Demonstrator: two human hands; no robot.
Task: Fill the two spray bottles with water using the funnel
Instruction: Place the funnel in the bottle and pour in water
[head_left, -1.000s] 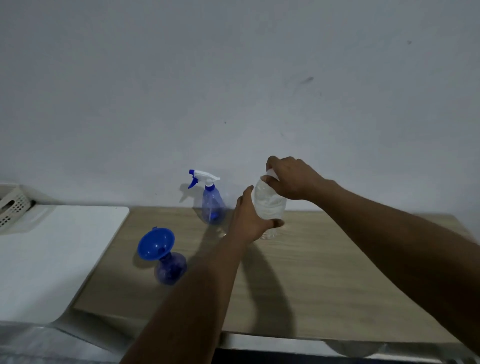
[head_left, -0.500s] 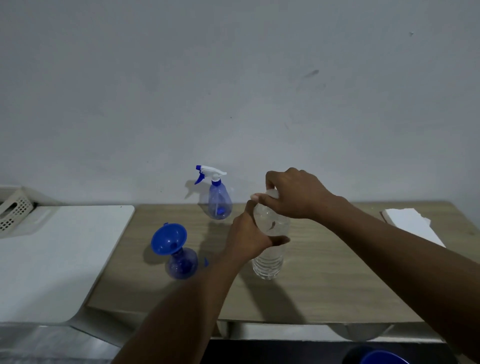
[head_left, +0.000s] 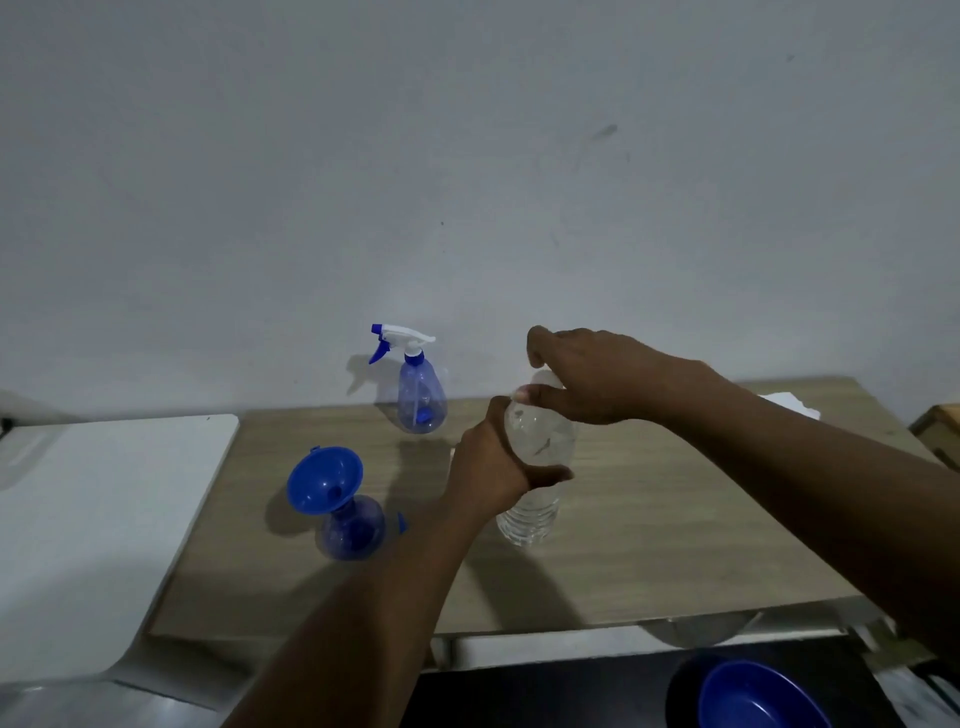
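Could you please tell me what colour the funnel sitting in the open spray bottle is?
The funnel is solid blue, shown best in the head view.

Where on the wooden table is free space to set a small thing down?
The widest bare patch lies right of the water bottle, in front of the white sheet. The front strip near the table edge is also bare. Between the funnel, the capped spray bottle and the left hand it is crowded.

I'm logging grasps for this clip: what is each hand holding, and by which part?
Both hold the clear water bottle: the left hand grips its middle, and the right hand curls round its top.
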